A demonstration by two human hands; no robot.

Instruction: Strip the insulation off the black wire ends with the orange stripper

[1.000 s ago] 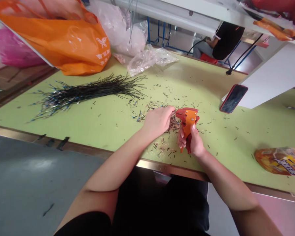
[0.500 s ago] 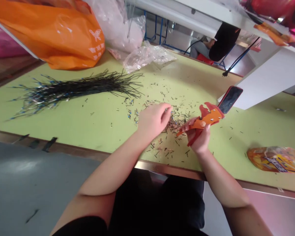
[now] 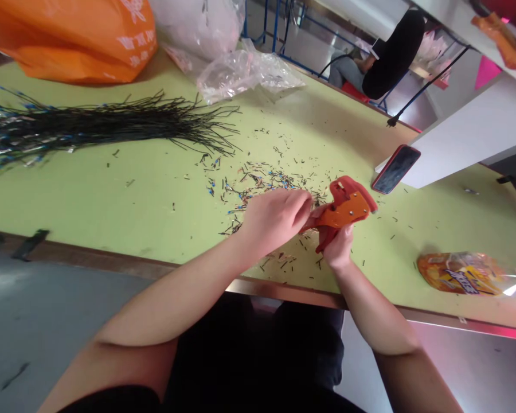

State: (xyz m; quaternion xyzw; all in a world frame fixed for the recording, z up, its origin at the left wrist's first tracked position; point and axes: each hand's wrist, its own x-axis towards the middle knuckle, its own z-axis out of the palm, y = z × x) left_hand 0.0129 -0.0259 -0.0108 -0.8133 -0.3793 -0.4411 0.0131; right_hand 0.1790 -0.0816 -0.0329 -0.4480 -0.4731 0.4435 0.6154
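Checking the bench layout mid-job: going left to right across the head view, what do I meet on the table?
Wire bundle → left hand → orange wire stripper → phone → printed bag
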